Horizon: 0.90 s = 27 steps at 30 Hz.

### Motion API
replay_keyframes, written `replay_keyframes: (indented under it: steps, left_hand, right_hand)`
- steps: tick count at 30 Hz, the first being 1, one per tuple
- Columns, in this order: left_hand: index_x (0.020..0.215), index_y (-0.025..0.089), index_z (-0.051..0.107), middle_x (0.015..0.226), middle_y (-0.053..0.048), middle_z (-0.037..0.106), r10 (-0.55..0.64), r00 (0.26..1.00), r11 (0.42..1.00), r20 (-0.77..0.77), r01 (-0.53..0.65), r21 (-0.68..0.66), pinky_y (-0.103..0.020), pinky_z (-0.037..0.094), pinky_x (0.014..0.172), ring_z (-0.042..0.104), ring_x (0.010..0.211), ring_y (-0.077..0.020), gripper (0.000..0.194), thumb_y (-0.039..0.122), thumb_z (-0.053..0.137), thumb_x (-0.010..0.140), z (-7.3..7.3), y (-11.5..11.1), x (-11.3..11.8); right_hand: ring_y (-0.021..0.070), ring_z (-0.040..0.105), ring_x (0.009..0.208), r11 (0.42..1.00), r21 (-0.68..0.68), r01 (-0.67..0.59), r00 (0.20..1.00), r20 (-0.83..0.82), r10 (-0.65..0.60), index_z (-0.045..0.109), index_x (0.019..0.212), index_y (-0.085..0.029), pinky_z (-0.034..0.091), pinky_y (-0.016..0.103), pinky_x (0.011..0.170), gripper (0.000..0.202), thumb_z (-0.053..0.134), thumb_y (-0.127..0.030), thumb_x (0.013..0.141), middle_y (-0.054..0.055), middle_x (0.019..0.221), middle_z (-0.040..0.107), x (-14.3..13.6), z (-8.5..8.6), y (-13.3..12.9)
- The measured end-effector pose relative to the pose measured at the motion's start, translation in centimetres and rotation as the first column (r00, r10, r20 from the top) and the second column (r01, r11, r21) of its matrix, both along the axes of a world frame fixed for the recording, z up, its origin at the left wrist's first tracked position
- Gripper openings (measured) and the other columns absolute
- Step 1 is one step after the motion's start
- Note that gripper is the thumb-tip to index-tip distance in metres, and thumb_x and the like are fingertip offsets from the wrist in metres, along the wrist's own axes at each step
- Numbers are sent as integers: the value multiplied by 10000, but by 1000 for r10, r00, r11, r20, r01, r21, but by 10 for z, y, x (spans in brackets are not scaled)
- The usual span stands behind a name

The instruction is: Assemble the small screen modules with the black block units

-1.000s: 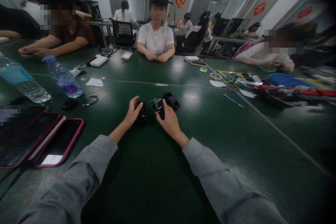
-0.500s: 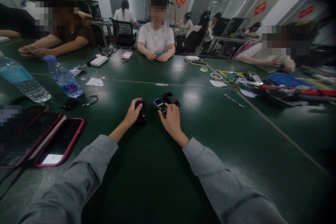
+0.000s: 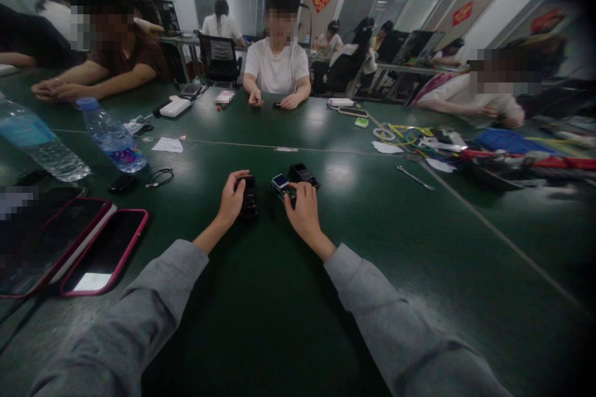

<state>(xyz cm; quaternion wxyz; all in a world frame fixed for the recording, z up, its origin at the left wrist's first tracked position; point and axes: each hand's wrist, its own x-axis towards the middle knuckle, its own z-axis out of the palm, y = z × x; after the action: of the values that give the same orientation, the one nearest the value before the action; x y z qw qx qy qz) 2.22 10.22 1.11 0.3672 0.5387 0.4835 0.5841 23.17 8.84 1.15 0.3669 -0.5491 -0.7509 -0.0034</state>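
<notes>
On the dark green table (image 3: 261, 298), my left hand (image 3: 231, 200) is closed around the left side of a small black device (image 3: 250, 197). To its right, my right hand (image 3: 305, 208) grips a circuit board with a small screen (image 3: 280, 181), thumb on its near edge. Just behind the board lies a black case (image 3: 302, 173) with a rectangular opening. My right palm hides part of the board.
Two water bottles (image 3: 114, 136) and phones, one in a pink case (image 3: 107, 251), are at the left. A wrench (image 3: 415, 178) and a pile of cables (image 3: 419, 136) lie at the right. A person in white (image 3: 277, 68) sits opposite.
My left thumb has shifted slightly back toward the black device's left edge. My right hand has barely moved. The person opposite has moved their hands apart.
</notes>
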Motion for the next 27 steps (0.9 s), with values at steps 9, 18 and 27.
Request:
replay_keyframes:
  steps: [9, 18, 27]
  left_hand:
    - [1136, 214, 586, 1194, -72, 618, -10, 995, 1000, -103, 13, 25, -393, 497, 927, 592, 1074, -212, 270, 316, 431, 941, 19, -11, 7]
    - [1126, 211, 607, 1173, -57, 635, 22, 1000, 999, -15, -22, 40, -340, 508, 899, 607, 1033, -192, 285, 316, 452, 911, 37, 3, -13]
    - [1115, 196, 647, 1025, -47, 682, -15, 999, 981, -37, 7, -196, -323, 513, 811, 628, 873, -171, 318, 311, 533, 842, 3, 29, -65]
  right_hand:
    - [290, 483, 1041, 1000, -1, -25, 999, -19, 25, 542, 1178, -140, 464, 467, 873, 292, 454, -232, 916, 157, 1140, 517, 0, 1, 0]
    - [284, 504, 1043, 999, -13, -46, 998, -44, 45, 533, 1194, -151, 489, 465, 850, 297, 458, -240, 921, 154, 1156, 511, 2, 0, -1]
    - [286, 498, 1052, 999, -18, -39, 999, -33, 39, 538, 1192, -137, 473, 462, 888, 299, 457, -217, 916, 159, 1139, 519, 1, 4, -1]
